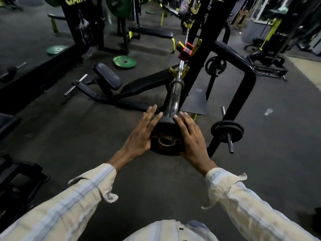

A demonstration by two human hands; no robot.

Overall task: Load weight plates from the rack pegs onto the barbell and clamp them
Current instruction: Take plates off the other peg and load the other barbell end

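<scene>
Gym, benches point(152, 33), green plates point(124, 61), rack point(232, 54)

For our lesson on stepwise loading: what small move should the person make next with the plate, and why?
Probably push the round black weight plate up the chrome barbell sleeve: the left hand and right hand press its sides at the sleeve's near tip.

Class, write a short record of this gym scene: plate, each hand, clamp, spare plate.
plate: black weight plate at the barbell sleeve's near end
left hand: flat on plate's left side, fingers straight
right hand: flat on its right side
clamp: red clamp farther up the bar
spare plate: black, on a rack peg at right
</scene>
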